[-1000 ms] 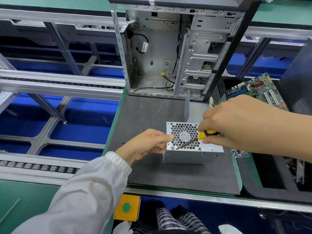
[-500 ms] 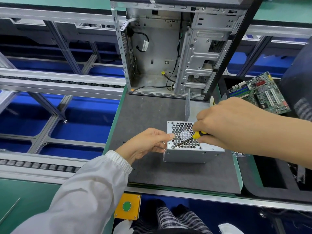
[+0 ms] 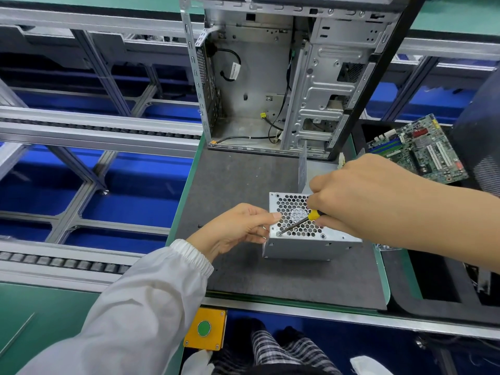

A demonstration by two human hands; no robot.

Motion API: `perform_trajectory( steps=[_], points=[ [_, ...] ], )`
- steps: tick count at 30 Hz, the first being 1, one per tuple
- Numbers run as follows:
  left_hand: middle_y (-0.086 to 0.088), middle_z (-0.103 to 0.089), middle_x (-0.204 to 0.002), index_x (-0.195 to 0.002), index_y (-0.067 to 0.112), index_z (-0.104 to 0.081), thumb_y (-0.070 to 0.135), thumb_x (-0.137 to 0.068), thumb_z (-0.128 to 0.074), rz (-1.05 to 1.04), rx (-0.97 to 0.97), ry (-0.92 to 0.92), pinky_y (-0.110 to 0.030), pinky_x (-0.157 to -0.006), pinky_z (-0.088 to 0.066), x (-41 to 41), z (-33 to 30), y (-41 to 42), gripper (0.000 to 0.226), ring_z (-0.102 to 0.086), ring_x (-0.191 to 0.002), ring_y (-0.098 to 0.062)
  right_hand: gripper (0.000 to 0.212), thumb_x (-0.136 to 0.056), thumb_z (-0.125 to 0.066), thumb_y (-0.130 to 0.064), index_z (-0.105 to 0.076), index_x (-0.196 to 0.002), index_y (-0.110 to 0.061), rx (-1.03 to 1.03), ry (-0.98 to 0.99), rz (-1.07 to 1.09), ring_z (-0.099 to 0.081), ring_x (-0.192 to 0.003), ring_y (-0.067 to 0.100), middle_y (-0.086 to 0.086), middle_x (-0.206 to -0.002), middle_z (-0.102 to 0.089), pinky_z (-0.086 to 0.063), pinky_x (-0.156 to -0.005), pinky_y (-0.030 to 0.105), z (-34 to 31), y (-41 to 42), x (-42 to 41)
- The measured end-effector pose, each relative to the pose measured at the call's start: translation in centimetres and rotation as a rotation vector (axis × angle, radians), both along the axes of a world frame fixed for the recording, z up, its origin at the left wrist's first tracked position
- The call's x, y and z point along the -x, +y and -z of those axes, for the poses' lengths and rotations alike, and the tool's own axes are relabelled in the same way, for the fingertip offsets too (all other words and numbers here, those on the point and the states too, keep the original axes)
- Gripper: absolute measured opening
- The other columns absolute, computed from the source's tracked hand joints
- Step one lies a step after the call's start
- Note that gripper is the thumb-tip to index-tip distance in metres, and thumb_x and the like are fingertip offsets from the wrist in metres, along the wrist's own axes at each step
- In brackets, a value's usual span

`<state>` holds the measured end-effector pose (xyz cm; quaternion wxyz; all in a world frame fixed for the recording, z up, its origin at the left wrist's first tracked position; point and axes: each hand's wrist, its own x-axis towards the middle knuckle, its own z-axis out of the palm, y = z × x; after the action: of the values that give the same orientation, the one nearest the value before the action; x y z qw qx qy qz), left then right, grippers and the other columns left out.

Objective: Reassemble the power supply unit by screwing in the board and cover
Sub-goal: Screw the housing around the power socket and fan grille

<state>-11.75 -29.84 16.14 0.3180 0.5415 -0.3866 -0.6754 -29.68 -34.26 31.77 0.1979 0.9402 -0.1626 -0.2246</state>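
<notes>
We are at the cover-screwing step: the power supply unit sits just right of the frame's centre on the dark grey mat, its honeycomb-vented cover facing up. Our right hand is curled round the yellow-handled screwdriver, whose shaft slants down and left so the tip rests on the screw at the cover's lower-left corner. Our left hand steadies the unit from the left, fingers curled against its side and the thumb pressed on the cover's left edge. We judge this screw is being driven or seated; we cannot tell how far in it sits. Next we need steady downward pressure, the tip square in the head, and the box kept from sliding. The open computer case stands at top centre, a motherboard at right
</notes>
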Motion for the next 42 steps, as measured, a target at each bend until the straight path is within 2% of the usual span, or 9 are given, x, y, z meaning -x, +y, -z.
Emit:
perform_trajectory(
  steps=[4,10,15,18,21,27,33,39,42],
  points=[
    [0.011,-0.061,-0.052,-0.051,0.026,-0.071,0.026,-0.098,-0.057,0.005,0.001,0.003,-0.021,-0.070,-0.046,0.0,0.0,0.1,0.049,-0.054,-0.051,0.002,0.022,-0.099,-0.039,-0.040,-0.054,-0.094,-0.024,0.005,0.011,-0.018,-0.057,-0.076,0.024,-0.006,-0.089,-0.046,-0.034,-0.056,0.030,-0.1,-0.1,-0.1],
    [0.013,-0.058,-0.049,-0.050,0.026,-0.070,0.025,-0.098,-0.057,0.013,0.004,-0.010,-0.021,-0.069,-0.046,-0.1,-0.2,0.0,0.051,-0.053,-0.049,0.002,0.009,-0.096,-0.049,-0.026,-0.050,-0.089,-0.020,0.076,0.020,-0.051,-0.027,-0.052,0.018,-0.002,-0.087,-0.039,-0.019,-0.043,0.028,-0.2,0.6,-1.4],
    [0.007,-0.059,-0.061,-0.080,0.012,-0.066,0.026,-0.094,-0.063,-0.045,-0.006,-0.031,-0.020,-0.066,-0.049,-0.1,-0.1,-0.1,0.020,-0.052,-0.057,-0.004,0.023,-0.096,-0.047,-0.040,-0.041,-0.088,-0.019,0.027,-0.015,-0.129,-0.026,-0.050,0.018,-0.004,-0.062,-0.027,-0.016,-0.042,0.025,-0.7,-0.3,-3.8],
    [0.009,-0.055,-0.054,-0.066,0.019,-0.065,0.027,-0.093,-0.064,-0.051,-0.017,-0.029,-0.020,-0.064,-0.049,-0.1,0.0,-0.2,0.028,-0.051,-0.054,-0.004,0.039,-0.083,-0.061,-0.054,-0.040,-0.089,-0.021,-0.156,0.023,-0.077,-0.030,-0.055,0.010,-0.008,-0.069,-0.037,-0.022,-0.045,0.025,-1.3,-2.2,-4.3],
    [0.004,-0.056,-0.060,-0.057,0.022,-0.069,0.030,-0.091,-0.067,-0.060,-0.027,-0.039,-0.021,-0.064,-0.051,-0.1,-0.1,-0.2,0.035,-0.052,-0.058,-0.008,0.026,-0.080,-0.067,-0.031,-0.046,-0.093,-0.025,-0.238,0.087,-0.095,-0.037,-0.062,0.006,-0.005,-0.093,-0.046,-0.023,-0.048,0.023,-1.3,-3.5,-4.4],
    [0.007,-0.051,-0.054,-0.044,0.024,-0.062,0.027,-0.093,-0.064,-0.055,-0.026,-0.055,-0.019,-0.062,-0.048,0.0,0.0,-0.2,0.049,-0.050,-0.052,-0.004,0.043,-0.096,-0.047,-0.043,-0.028,-0.065,-0.019,0.101,0.078,-0.256,-0.043,-0.057,0.024,-0.002,-0.059,-0.027,-0.019,-0.043,0.023,-1.4,-2.6,-5.4],
    [0.012,-0.049,-0.044,-0.054,0.025,-0.055,0.025,-0.096,-0.061,-0.044,0.015,-0.069,-0.016,-0.052,-0.036,-0.1,-0.3,-0.1,0.043,-0.047,-0.045,0.001,0.033,-0.087,-0.060,-0.026,-0.041,-0.110,-0.012,0.007,0.142,-0.258,-0.030,-0.048,0.015,0.002,-0.079,-0.034,-0.018,-0.041,0.028,-1.0,-2.4,-4.9],
    [0.013,-0.049,-0.045,-0.060,0.022,-0.054,0.024,-0.095,-0.061,-0.042,0.015,-0.085,-0.018,-0.053,-0.033,-0.1,-0.1,-0.1,0.036,-0.047,-0.045,0.002,0.033,-0.087,-0.053,-0.009,-0.029,-0.065,-0.010,0.128,0.145,-0.270,-0.021,-0.042,0.016,0.000,-0.053,-0.021,-0.016,-0.041,0.022,-1.2,-1.2,-5.3],
    [0.013,-0.052,-0.049,-0.066,0.018,-0.060,0.025,-0.094,-0.064,-0.042,0.016,-0.078,-0.019,-0.055,-0.033,-0.1,-0.1,-0.1,0.029,-0.047,-0.046,0.001,0.037,-0.090,-0.059,-0.040,-0.033,-0.087,-0.012,0.072,0.135,-0.203,-0.021,-0.043,0.015,-0.002,-0.062,-0.031,-0.014,-0.040,0.025,-0.5,-1.9,-5.1]
  ],
)
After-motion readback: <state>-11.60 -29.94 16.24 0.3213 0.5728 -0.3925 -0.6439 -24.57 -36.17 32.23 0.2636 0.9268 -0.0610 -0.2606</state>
